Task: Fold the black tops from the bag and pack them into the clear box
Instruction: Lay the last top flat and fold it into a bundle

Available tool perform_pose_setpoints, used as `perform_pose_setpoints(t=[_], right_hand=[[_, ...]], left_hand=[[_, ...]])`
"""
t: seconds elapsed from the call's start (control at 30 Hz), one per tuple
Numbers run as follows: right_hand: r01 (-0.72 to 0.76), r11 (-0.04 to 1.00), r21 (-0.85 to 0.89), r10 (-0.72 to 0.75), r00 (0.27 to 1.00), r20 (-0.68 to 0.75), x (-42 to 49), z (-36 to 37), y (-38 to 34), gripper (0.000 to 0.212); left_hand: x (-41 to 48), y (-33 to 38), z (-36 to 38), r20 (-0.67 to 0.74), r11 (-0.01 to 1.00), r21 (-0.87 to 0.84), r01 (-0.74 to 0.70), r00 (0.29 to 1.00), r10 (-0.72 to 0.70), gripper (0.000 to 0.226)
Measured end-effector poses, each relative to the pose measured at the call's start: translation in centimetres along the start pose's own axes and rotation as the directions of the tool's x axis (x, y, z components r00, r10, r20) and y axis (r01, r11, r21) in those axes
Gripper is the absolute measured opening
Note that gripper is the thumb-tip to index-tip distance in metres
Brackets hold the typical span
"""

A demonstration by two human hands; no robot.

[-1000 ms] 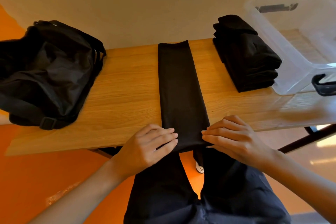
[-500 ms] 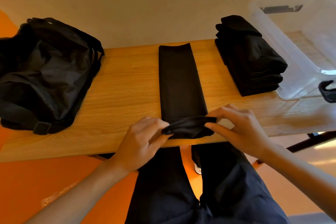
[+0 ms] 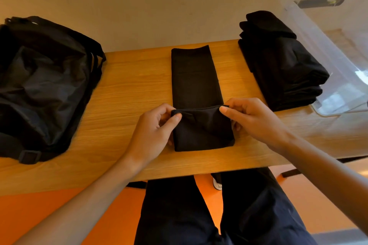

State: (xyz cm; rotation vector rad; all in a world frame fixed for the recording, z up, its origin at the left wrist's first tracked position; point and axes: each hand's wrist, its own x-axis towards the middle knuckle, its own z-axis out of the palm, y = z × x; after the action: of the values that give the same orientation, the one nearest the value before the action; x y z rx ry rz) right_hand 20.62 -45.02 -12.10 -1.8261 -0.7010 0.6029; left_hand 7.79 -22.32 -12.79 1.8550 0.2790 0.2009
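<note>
A black top (image 3: 194, 77), folded into a long narrow strip, lies across the middle of the wooden table (image 3: 127, 89). Its near end is turned up and over onto the strip. My left hand (image 3: 153, 131) pinches the left corner of that turned end, and my right hand (image 3: 253, 121) pinches the right corner. A stack of folded black tops (image 3: 278, 61) sits at the right. The clear box (image 3: 326, 51) stands right of the stack, its inside partly out of frame. The black bag (image 3: 43, 85) rests slumped at the left.
The table backs onto a beige wall. Its front edge runs just below my hands, with my dark trousers and an orange floor beneath. A black latch of the box shows at the far right edge.
Both hands have lifted the near end of the strip from the table's front edge and carried it away from me, folding it over onto the strip.
</note>
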Motion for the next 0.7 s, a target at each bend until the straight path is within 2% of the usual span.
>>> perform_pose_setpoints(t=[0.17,0.37,0.7], right_hand=[[-0.037,0.984,-0.172,0.025,0.997,-0.068,1.5,0.2,0.1,0.018],[-0.095,0.969,-0.229,0.057,0.985,-0.164,3.1,0.3,0.7,0.018],[-0.118,0.941,-0.316,0.027,0.960,-0.279,4.6,0.3,1.1,0.014]], left_hand=[[1.6,-0.1,0.0,0.011,0.995,0.003,0.103,0.995,-0.103,0.021],[3.1,-0.1,-0.1,-0.002,0.986,0.066,0.152,0.988,-0.152,0.013],[5.6,-0.4,0.1,-0.049,0.971,0.216,0.103,0.994,-0.095,0.009]])
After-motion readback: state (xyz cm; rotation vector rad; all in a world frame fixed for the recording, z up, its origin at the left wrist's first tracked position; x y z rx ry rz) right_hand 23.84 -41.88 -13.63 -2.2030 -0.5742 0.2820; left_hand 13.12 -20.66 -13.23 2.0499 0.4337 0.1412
